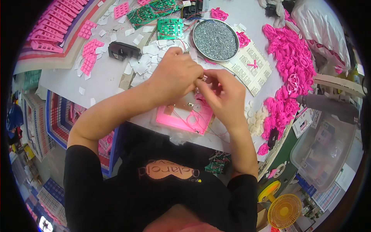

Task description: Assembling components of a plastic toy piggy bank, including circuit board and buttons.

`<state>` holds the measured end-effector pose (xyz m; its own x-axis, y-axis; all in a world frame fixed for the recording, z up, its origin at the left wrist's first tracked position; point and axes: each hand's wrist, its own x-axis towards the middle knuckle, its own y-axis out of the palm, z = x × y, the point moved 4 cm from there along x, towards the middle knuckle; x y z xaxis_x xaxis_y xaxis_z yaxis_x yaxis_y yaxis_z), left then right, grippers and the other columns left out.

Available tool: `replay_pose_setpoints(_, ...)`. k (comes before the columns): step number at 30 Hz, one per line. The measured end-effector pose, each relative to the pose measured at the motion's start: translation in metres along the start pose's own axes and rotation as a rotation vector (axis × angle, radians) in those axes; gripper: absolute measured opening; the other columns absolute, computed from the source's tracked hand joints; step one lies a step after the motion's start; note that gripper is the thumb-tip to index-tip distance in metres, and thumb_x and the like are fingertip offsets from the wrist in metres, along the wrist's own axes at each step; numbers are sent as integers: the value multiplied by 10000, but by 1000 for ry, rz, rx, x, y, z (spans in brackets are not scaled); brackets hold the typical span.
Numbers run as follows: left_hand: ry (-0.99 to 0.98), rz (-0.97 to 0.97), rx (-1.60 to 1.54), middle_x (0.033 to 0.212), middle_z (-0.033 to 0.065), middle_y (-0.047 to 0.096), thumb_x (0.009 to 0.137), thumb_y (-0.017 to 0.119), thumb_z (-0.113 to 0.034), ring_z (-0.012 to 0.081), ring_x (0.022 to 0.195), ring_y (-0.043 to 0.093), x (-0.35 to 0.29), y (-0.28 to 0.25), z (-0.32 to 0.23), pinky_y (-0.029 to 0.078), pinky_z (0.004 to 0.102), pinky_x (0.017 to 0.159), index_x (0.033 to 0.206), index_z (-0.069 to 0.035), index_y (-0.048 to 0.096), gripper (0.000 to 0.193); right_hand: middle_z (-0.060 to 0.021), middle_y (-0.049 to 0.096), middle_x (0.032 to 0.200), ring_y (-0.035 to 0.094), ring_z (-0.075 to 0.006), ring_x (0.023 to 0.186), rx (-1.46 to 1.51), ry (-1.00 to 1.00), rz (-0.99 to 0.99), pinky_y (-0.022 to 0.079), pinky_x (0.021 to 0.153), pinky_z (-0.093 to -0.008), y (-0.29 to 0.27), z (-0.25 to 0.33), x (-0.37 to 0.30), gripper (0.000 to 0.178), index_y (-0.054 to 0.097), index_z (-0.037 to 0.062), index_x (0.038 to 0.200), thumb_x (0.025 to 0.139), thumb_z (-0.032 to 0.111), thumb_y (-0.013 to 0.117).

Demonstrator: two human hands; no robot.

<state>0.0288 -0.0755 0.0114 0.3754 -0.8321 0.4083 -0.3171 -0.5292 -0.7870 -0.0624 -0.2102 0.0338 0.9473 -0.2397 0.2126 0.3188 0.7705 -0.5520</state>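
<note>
tabletop (106, 89) bright | sheen on plastic bag (319, 23) | straight edges bent | corners black

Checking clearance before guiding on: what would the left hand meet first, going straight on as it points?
Most likely the right hand, close ahead of the left hand; whether they already touch is unclear.

The casing (174, 121) is pink, the circuit board (170, 29) green, the metal pieces (215, 40) silvery.

Smooth, glossy plastic casing (167, 120), shiny metal bits (215, 40), matt paper slips (143, 66), matt cloth shirt (129, 203)
</note>
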Motion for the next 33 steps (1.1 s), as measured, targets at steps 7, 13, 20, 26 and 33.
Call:
replay_pose_setpoints(7,-158,-31,-173,746,32,598,750,790,-176,237,753,592,-15,-8,8,394,400,841,814,-109,633,183,-110,661,776,637,-246,642,86,63,83,496,581,-341,17,-13,-1,83,674,19,893,885,94,709)
replay_pose_setpoints(13,-117,-79,-190,767,38,622,773,785,-161,235,763,604,-18,-10,6,396,402,854,835,-101,654,157,-106,659,771,636,-244,655,13,-20,71,496,595,-347,16,-14,-3,82,684,18,933,881,77,711)
replay_pose_setpoints(20,-150,-114,-242,792,43,645,802,771,-159,243,745,615,-24,-5,18,419,431,891,866,-99,669,134,-132,662,927,635,-252,753,102,18,66,504,653,-336,13,-4,-20,278,677,20,1147,880,88,710)
replay_pose_setpoints(26,148,-52,-58,849,11,651,818,753,-151,212,818,619,-22,-13,-2,395,429,959,892,-126,668,115,-141,645,1100,618,-231,858,147,-30,261,515,754,-330,6,-3,-8,430,626,43,1303,886,118,701)
replay_pose_setpoints(33,21,18,-218,847,9,670,836,737,-132,199,838,621,-27,-8,7,380,421,960,950,-125,703,119,-142,672,1117,627,-263,900,-322,-129,-200,526,746,-408,-37,-72,132,395,653,30,1211,850,182,708)
